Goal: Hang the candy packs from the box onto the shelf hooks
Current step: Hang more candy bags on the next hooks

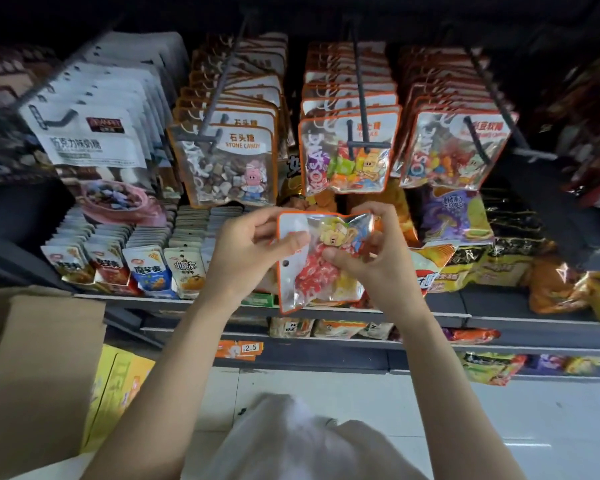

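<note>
Both my hands hold one orange-edged candy pack (317,268) in front of the shelf, turned sideways with its hang hole at the left. My left hand (246,252) grips its white header end, thumb across the front. My right hand (374,251) pinches the clear end with red and yellow sweets. Above hang full rows on dark hooks: stone candy packs (227,164), a middle row of colourful candy packs (347,150) on a hook (361,98), and a right row (454,150). The cardboard box (32,362) stands at the lower left.
White chocolate packs (90,140) hang at the far left. Below the hooks a shelf (499,303) carries small snack sachets and chip bags. A price tag reading 2.5 (239,348) sits on a lower rail. Yellow cartons (118,386) stand beside the box on the white floor.
</note>
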